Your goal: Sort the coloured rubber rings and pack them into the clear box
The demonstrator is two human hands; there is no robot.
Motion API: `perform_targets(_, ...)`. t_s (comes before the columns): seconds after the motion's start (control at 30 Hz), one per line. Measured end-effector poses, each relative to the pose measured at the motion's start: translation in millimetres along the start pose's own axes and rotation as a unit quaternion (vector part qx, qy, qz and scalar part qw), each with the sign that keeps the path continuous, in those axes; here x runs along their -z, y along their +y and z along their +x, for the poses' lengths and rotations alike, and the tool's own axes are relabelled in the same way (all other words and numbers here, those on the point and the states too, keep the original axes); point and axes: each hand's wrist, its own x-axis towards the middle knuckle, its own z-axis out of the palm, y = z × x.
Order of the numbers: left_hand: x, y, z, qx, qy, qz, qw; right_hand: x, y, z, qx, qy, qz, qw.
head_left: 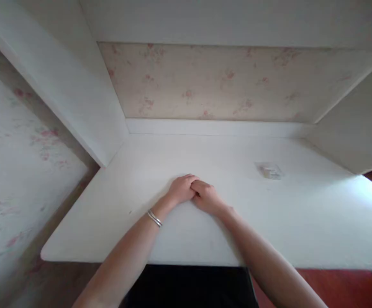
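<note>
One white desktop (189, 244) right here below us, and two bare hands meet on it, left of the middle! The left hand (182, 188) and the right hand (208, 197) are clasped, fingers curled in and pressed against each other; whether anything sits inside that clasp, I can't tell. One silver bracelet (155, 217), showing two bands, circles the left wrist. Over to the right, well apart from the hands, lies one small clear packet (271, 171), its contents too blurred to read. Two white side panels, one left (86, 98), one right (355, 124), flank one strip of floral wallpaper (189, 81) at the back. One black shape (192, 286) shows below the front edge, red floor (343, 286) to its right!
</note>
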Motion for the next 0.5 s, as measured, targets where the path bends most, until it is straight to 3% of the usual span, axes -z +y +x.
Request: perform_targets(0.5,1.3,2.6,-1.7,-0.001,0.001,0.007,1.0,-0.1,-0.3,0.2,-0.003,-0.008,-0.016,1.0)
